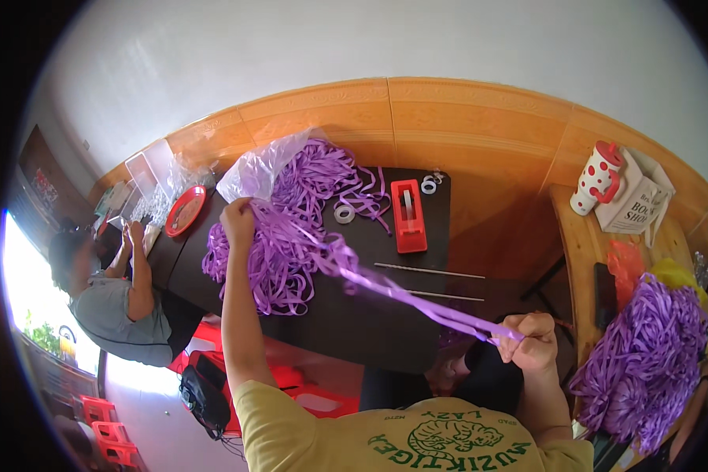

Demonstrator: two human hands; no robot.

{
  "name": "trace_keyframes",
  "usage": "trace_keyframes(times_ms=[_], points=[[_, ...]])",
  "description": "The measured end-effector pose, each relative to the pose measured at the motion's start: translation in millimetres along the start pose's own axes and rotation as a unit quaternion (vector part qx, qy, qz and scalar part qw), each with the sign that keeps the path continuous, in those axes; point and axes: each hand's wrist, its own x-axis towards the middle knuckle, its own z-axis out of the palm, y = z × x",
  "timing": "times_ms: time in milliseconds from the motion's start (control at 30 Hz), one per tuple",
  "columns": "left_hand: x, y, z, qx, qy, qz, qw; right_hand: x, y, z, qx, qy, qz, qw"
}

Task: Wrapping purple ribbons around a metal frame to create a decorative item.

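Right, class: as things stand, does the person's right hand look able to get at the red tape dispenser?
Probably yes, if the right hand first frees its grip from the purple ribbons: only two thin rods lie between, and nothing covers the red tape dispenser.

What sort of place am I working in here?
Probably an informal indoor craft workspace: purple ribbon is heaped on a dark table, with a red tape dispenser close by.

Bare table [370, 337] lies between the left fingers [240, 208] and right fingers [531, 326], nearside of the stretched ribbon [433, 305]; the ribbon heap [271, 263] crowds the left fingers' right side; rods [433, 271] and a tape dispenser [408, 236] obstruct beyond-left of the right fingers.
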Motion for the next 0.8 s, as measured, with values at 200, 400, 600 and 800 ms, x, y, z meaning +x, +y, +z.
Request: trace_keyframes(times_ms=[200, 400, 600, 800], points=[[0, -34, -28, 0.102, 0.011, -0.018, 0.995, 1, -5, -3, -0.034, 0.038, -0.005, 0.999], [-36, 64, -38, 0.319, -0.103, 0.074, 0.939, 11, -9, 4, -0.387, -0.034, 0.042, 0.921], [-120, 145, -8, -0.133, -0.394, 0.226, 0.881, 16, -28, 12, -0.412, -0.027, 0.016, 0.911], [-148, 122, 1, -0.026, -0.275, 0.329, 0.903, -10, -36, -7, -0.252, 0.098, -0.084, 0.959]])
